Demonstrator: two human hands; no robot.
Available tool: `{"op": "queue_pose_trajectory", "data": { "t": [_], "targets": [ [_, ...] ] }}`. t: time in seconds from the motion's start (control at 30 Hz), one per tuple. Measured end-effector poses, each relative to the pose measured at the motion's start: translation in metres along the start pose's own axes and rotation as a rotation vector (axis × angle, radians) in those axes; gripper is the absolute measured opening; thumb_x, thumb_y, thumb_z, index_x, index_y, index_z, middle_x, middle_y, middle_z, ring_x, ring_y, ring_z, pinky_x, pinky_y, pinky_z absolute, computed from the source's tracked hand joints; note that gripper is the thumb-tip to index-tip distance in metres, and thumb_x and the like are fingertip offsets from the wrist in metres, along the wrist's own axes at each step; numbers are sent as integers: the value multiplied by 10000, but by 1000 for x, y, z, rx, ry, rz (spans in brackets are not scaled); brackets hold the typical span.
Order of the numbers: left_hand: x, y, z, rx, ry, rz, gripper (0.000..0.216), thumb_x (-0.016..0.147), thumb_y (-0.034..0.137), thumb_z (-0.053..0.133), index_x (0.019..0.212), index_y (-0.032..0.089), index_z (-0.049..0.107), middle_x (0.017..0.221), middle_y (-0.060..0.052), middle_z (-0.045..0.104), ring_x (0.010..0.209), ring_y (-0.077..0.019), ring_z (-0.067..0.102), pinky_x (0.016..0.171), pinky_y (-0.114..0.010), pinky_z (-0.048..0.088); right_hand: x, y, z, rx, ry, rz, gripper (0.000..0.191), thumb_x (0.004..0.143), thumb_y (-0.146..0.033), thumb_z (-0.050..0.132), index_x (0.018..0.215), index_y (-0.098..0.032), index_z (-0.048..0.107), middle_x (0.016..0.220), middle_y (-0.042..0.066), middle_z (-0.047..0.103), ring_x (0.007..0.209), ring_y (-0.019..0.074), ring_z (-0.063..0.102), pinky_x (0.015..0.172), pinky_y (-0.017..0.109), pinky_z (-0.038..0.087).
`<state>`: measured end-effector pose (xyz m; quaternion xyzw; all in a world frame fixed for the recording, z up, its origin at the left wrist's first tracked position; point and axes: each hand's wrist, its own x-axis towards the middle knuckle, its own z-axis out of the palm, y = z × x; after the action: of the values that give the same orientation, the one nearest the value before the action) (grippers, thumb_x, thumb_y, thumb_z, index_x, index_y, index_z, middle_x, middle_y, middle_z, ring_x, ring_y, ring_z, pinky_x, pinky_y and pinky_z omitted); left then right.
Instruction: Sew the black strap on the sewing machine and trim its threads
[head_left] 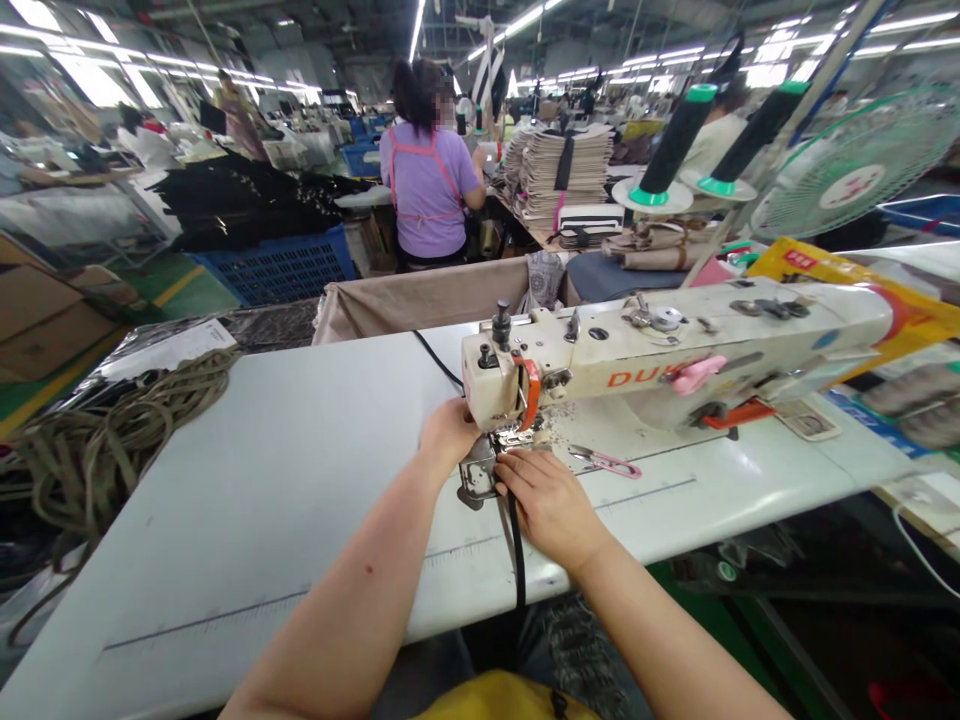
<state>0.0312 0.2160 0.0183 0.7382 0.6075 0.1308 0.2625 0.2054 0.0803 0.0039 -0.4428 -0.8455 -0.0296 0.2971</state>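
Observation:
A white sewing machine (675,350) stands on the white table (262,480). A narrow black strap (516,550) runs from under its needle head back over the table's front edge. My left hand (448,432) reaches in beside the needle head, its fingers hidden behind the machine and a metal guide (477,478). My right hand (547,505) lies on the strap just in front of the presser foot, fingers curled and pressing the strap down.
Pink thread snips (607,462) lie on the machine bed. A heap of grey cord (97,440) sits at the table's left end. Two black thread cones (675,140) and a fan (847,170) stand behind the machine. A person in purple (429,180) works farther back.

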Motion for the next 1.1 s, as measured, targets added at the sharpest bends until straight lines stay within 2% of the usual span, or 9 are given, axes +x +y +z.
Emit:
{"op": "queue_pose_trajectory", "data": {
  "t": [0.1,0.27,0.5,0.63,0.87,1.1],
  "targets": [
    [-4,-5,-3,-36,9,75,224,947,354,716,1056,190,823,1092,-150,818,1015,-329,750,774,-344,475,-1,0,0,10,1,6,253,1122,-224,550,1282,-147,729,1293,139,768,1234,296,688,1068,495,578],
    [-12,-19,-14,-188,-85,178,33,864,174,792,887,176,815,943,-78,804,874,-247,744,754,-301,516,-5,2,2,22,9,-11,255,1077,-129,585,1293,-139,720,1279,135,769,1234,299,677,1052,498,576],
    [-14,-22,-19,-133,-63,335,187,772,57,842,852,224,854,990,-24,785,848,-188,715,851,-295,575,-7,3,-1,23,44,-41,210,1073,-143,618,1243,-151,740,1205,121,792,1176,289,702,1005,477,585],
    [-15,-23,-17,-171,-59,346,194,792,48,840,861,226,869,990,-25,783,798,-164,714,800,-271,582,-8,3,-1,25,38,-43,218,1058,-119,629,1235,-158,749,1200,109,799,1180,284,708,1006,469,585],
    [-11,-28,-11,-209,-19,482,215,818,11,792,752,210,835,947,-41,792,877,-194,740,847,-284,583,-7,3,3,33,-27,16,288,1097,-192,603,1362,-147,707,1435,117,722,1371,307,643,1110,514,566],
    [-6,-34,-11,-201,21,547,198,803,38,792,733,220,829,923,-66,795,948,-253,729,913,-359,562,-6,3,0,35,-6,29,275,1109,-194,576,1335,-153,726,1359,124,758,1306,296,683,1087,501,585]
  ]
}}
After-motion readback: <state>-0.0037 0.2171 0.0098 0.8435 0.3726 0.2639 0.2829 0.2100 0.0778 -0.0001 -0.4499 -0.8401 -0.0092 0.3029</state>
